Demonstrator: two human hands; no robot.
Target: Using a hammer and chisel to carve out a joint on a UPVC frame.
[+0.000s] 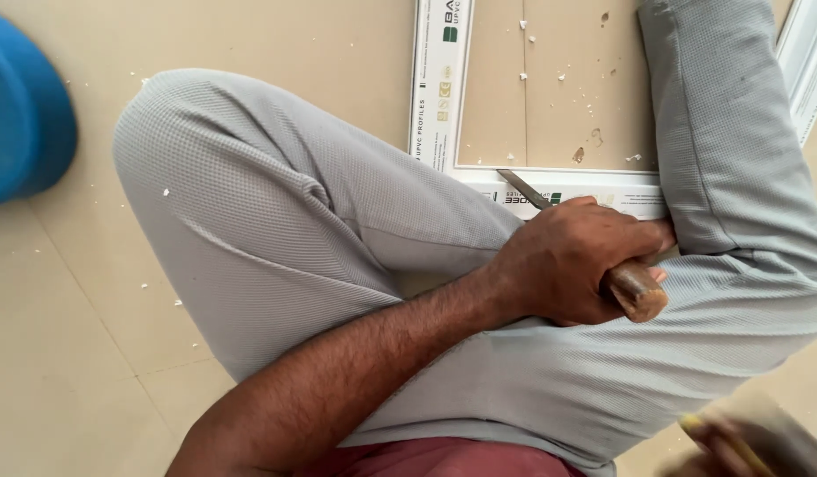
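The left hand (572,261) reaches across the person's lap from the lower left, forearm slanting up to the right, knuckles turned upward and fingers wrapped tight around the brown wooden handle of a flat steel-bladed chisel (634,290). The handle's rounded butt sticks out of the fist toward the lower right, while the thin grey blade comes out on the other side of the fist and points up and to the left. The chisel's long axis so runs on a diagonal from lower right to upper left, and its tip lies on the white plastic window-frame profile (439,97) close to the inner corner where the upright bar meets the crossbar.

The frame lies flat on the beige tiled floor (64,336), between legs in grey waffle-knit trousers (276,221). White chips (559,78) are scattered inside the frame.

The right hand (735,446) appears only as a blur at the bottom right corner with something yellow; its grip cannot be made out.
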